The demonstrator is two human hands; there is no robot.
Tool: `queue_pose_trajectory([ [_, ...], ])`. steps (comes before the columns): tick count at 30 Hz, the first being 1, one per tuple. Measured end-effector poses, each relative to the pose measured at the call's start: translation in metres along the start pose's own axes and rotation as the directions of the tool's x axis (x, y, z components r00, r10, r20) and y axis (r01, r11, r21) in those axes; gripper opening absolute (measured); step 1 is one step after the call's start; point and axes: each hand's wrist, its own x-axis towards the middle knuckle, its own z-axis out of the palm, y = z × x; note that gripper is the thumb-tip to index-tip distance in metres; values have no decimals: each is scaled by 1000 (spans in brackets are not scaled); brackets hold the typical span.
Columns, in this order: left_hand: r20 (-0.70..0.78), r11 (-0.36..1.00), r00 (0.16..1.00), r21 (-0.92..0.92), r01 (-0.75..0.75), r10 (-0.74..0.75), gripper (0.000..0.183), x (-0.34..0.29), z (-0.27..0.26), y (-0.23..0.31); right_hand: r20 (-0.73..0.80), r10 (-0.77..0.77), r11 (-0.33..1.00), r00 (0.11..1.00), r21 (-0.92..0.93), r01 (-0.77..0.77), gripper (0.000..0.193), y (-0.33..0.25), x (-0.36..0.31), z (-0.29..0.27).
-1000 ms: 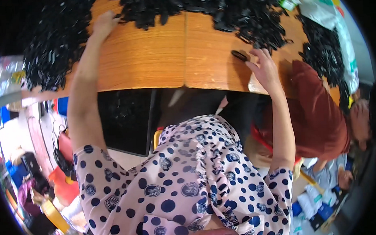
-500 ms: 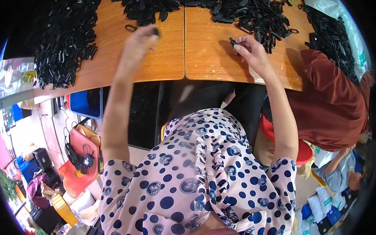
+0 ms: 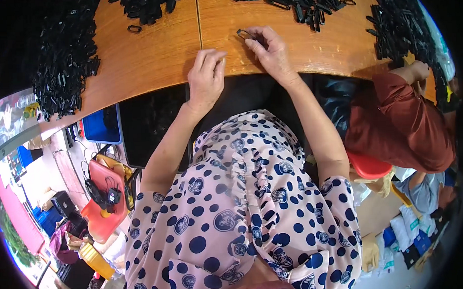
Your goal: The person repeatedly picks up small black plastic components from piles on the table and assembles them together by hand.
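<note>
My right hand (image 3: 271, 51) pinches a small black plastic loop (image 3: 244, 34) just above the wooden table (image 3: 152, 65), near the seam between its two boards. My left hand (image 3: 206, 79) rests at the table's near edge with its fingers curled together and tips down on the wood. Anything under those fingers is hidden. Heaps of black plastic parts lie around: one at the left (image 3: 60, 59), one at the top middle (image 3: 147, 4), one above my right hand (image 3: 308, 4). A single black loop (image 3: 134, 28) lies alone on the wood.
Another heap of black parts (image 3: 401, 26) sits at the far right, where a co-worker in a red-brown shirt (image 3: 404, 123) reaches onto the table. Below the table are a blue bin (image 3: 101, 126), a red stool (image 3: 103, 200) and a red seat (image 3: 367, 165).
Both hands have drawn back from the far heaps toward the table's near edge. The right hand now holds a black loop close in, and the left hand has come down beside it.
</note>
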Motion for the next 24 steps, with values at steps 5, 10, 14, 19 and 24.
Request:
queue_pose_trajectory([
  [5, 54, 993, 996, 84, -79, 75, 12, -15, -8, 12, 320, 371, 505, 872, 718, -479, 24, 7, 2, -44],
  [10, 658, 972, 716, -178, -154, 234, 31, -46, 35, 28, 290, 446, 439, 847, 754, -489, 20, 8, -13, -92],
  [14, 693, 983, 702, -62, -170, 166, 48, -43, 94, 29, 178, 504, 382, 845, 832, -403, 20, -1, -33, -117],
  [19, 767, 987, 641, 83, -138, 25, 39, -31, 159, 23, 151, 598, 271, 787, 887, -375, 17, 5, -71, -124],
  [24, 836, 900, 507, 40, -435, 208, 22, -29, 146, 9, 135, 707, 258, 694, 864, -431, 16, 6, -105, -124],
])
